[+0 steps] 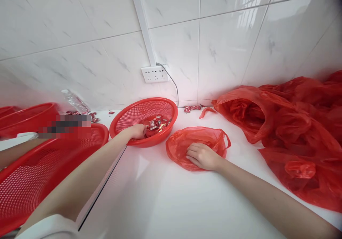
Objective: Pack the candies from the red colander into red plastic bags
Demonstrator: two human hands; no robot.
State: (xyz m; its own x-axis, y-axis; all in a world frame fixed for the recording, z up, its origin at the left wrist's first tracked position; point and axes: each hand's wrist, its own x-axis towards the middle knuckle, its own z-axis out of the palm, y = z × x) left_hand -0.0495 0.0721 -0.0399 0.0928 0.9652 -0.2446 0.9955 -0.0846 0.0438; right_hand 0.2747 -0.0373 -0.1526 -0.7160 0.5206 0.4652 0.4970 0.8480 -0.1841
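Observation:
My left hand [138,131] reaches into a red mesh basket [128,119] at the centre, its fingers among small red and gold wrapped packets [157,124]. What those fingers hold, if anything, is hidden. To the right, my right hand [200,155] rests over the mouth of an open red plastic bag [179,143] on the white table [160,196]. Its fingers are curled and close together, with the tips out of sight in the bag.
Large red baskets [103,134] stand at the left, where another person's forearm [16,153] reaches in. A clear bottle [76,101] and loose packets [192,108] lie by the wall. Red bags [299,114] are heaped at the right. A socket strip [155,74] is on the wall.

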